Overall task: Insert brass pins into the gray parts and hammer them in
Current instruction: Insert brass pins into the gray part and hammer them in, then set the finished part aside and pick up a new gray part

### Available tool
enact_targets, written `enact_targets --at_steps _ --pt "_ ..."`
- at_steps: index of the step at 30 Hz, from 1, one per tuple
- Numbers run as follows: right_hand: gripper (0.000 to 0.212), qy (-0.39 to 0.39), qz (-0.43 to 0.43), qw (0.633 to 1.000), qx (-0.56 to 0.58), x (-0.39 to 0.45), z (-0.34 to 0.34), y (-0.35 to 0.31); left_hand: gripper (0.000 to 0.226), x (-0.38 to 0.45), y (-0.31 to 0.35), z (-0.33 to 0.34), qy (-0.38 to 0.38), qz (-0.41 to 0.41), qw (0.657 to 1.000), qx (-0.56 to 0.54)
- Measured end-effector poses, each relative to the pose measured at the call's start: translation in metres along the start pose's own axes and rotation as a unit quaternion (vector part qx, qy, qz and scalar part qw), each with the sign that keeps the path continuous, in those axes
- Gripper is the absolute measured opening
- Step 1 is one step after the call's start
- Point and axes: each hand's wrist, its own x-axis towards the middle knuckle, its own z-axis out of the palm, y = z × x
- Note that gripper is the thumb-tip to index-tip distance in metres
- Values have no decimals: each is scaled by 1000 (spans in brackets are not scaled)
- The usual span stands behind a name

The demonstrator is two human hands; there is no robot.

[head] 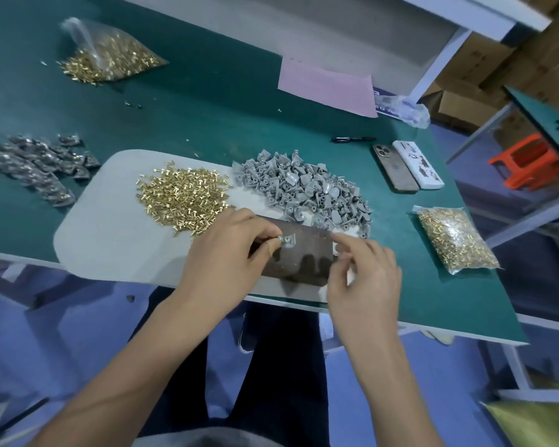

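Gray part (287,242), a single small one, sits on the dark metal block (299,253) in the lower middle of the frame, and the left hand (229,250) pinches it between thumb and fingertips. A brass pin seems to be at the part already, but it is too small to be sure if it is fully in the hole. The right hand (362,275) is just beside, at the right edge of the block, with fingers loosely curled; I cannot tell if it holds something. No hammer is visible in this view.

Behind the block, on the pale mat (110,221), lies a heap of loose brass pins (183,196) in the middle of the frame, and to its right a large pile of gray parts (307,188) with no pins that I can see. At the left edge of the frame, on the green worktop (207,108), is a group of darker, shiny pieces (29,166); these may be finished ones, but this is only my guess.

A bag of pins (455,240) lies at the right, another open bag (110,56) at the upper left. Two phones (407,171) and a pen (352,139) lie beyond the gray pile.

I judge the task is far from finished: the gray pile is big and many pins remain.
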Motion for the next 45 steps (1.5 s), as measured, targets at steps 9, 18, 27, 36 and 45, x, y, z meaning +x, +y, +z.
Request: enact_targets --at_steps 9,18,27,36,45 --pt "17 -102 -154 980 68 26 54 -90 6 -17 -44 -56 67 -63 996 12" --pt "9 -214 -255 938 96 32 118 -182 6 -48 -107 -114 134 -205 965 98" --pt "5 -275 -241 926 98 34 163 -230 16 -54 -150 -132 150 -289 933 152" --pt "10 -256 -247 934 43 45 178 -241 19 -38 -160 -134 158 -314 921 168" --pt "10 -253 -239 936 46 53 189 -253 23 -27 -170 -133 182 -335 907 177"
